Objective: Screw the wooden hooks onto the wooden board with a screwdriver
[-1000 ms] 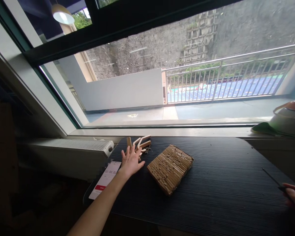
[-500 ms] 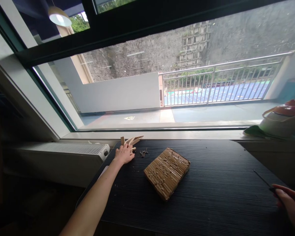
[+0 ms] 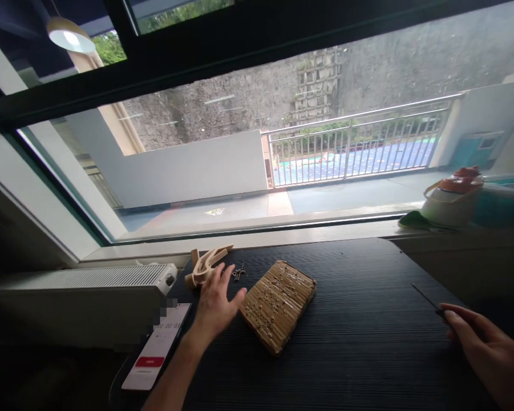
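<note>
My left hand (image 3: 217,305) hangs over the dark table with its fingers spread, holding nothing. Just beyond its fingertips lie pale, curved wooden pieces (image 3: 205,265), partly overlapping. A small pile of screws (image 3: 239,273) rests to their right. By my left thumb is a thick brown corrugated cardboard block (image 3: 278,305), its top dotted with many small holes or bumps. At the right, my right hand (image 3: 481,337) grips a screwdriver (image 3: 425,297). Its thin shaft points up and left, and the fingers hide most of the dark handle.
A phone (image 3: 158,345) with a lit screen lies at the left edge of the black table (image 3: 346,342). Behind are a window sill (image 3: 316,234) and a large window. A radiator (image 3: 124,279) stands left; a white and orange jug (image 3: 451,200) sits at the back right.
My left hand has let go of the wooden pieces and drawn back toward me and the cardboard block. The view has swung right, bringing the phone into sight. The right hand keeps the screwdriver.
</note>
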Motion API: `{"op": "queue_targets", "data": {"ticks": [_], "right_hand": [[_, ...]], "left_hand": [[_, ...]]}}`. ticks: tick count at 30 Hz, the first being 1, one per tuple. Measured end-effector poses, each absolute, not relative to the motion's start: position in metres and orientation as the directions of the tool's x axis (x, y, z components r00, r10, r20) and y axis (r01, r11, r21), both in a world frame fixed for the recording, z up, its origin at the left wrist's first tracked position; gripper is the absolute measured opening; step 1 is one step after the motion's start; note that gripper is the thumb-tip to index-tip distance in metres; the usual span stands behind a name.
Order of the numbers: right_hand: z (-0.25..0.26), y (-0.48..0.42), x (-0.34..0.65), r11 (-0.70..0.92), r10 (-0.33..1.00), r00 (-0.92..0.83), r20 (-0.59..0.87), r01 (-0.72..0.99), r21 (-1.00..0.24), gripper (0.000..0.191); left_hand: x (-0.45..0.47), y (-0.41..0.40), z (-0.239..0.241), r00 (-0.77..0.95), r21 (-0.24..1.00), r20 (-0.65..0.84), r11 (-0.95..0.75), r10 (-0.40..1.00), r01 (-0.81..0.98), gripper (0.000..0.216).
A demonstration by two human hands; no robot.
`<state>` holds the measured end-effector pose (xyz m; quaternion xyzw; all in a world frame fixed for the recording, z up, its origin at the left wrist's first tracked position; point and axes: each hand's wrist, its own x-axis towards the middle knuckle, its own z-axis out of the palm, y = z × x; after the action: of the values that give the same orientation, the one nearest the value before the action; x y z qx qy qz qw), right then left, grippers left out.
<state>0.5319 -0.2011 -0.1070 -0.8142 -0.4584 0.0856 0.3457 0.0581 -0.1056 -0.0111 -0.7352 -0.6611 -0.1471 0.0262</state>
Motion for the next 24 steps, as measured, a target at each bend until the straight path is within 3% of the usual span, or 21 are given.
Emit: {"op": "queue_targets", "data": {"ticks": [2, 5, 9, 16, 24], "right_hand": [[-0.085, -0.201, 0.516, -0.342, 0.741, 0.659, 0.133, 0.54, -0.769, 0.041], [-0.076, -0.198, 0.504, -0.265, 0.748, 0.643, 0.162, 0.514, -0.816, 0.041], [-0.086, -0.193, 0.502, -0.164, 0.794, 0.533, 0.293, 0.652, -0.74, 0.04], [-0.085, -0.175, 0.489, -0.083, 0.854, 0.373, 0.363, 0.786, -0.613, 0.03], [-0.085, -0.145, 0.479, -0.033, 0.849, 0.3, 0.436, 0.852, -0.522, 0.024]], "left_hand": [[0.088, -0.135, -0.021, 0.141, 0.287, 0.226, -0.204, 0.964, 0.936, 0.069], [0.12, -0.162, -0.034, 0.153, 0.313, 0.134, -0.189, 0.979, 0.931, 0.077], [0.13, -0.157, -0.042, 0.131, 0.26, 0.115, -0.157, 0.985, 0.953, 0.078], [0.106, -0.14, -0.05, 0.35, 0.263, 0.203, -0.395, 0.915, 0.88, 0.08], [0.117, -0.196, -0.064, 0.523, 0.284, 0.314, -0.604, 0.792, 0.745, 0.092]]}}
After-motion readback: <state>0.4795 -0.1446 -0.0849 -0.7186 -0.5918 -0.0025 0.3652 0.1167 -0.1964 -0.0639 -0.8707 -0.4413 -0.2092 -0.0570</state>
